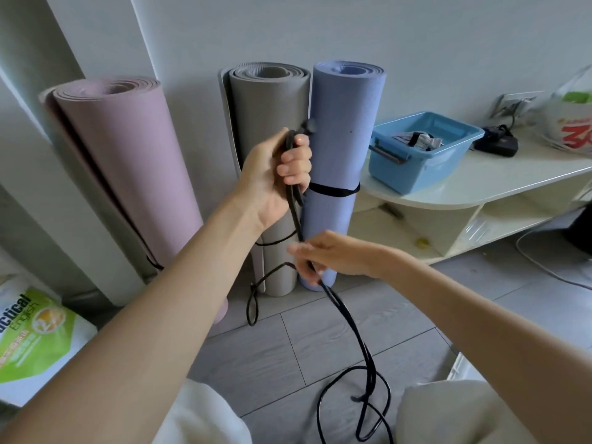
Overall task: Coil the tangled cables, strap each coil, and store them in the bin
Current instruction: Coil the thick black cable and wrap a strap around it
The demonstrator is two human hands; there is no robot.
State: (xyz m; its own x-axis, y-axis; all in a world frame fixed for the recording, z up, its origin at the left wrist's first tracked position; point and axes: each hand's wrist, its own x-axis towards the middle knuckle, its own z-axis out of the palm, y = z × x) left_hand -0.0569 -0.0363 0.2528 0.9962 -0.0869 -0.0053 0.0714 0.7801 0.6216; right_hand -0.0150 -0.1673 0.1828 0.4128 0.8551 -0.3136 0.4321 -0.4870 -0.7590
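Three rolled mats stood upright against the wall: a pink mat (128,187), a grey mat (269,174) and a blue mat (339,174), the blue one bound by a dark band, probably to keep it rolled. To their right, a white shelf unit (512,184) carried one blue bin (423,152) near its rounded corner; the bin already held some banded items, too small to identify, and appeared placed there as the storage point within reach. One black cable (358,341) was in hand, with slack looping on the tiled floor (272,357) between the person's knees and a further loop hanging in front of the grey mat. The left hand (278,174) was raised with its fingers curled fully round the gathered upper turns, the plug end standing just above the fist; this high hold likely let the slack hang free so that kinks could fall out. The right hand (323,257) sat lower on the same run, fingers closed loosely round the cable, apparently to guide the next length up toward the coil; motion blur prevented a finer reading of that grip. Judged from the slack remaining, coiling was at an early stage, and strapping and storage were not yet done. One dark device (496,142) lay behind the bin.
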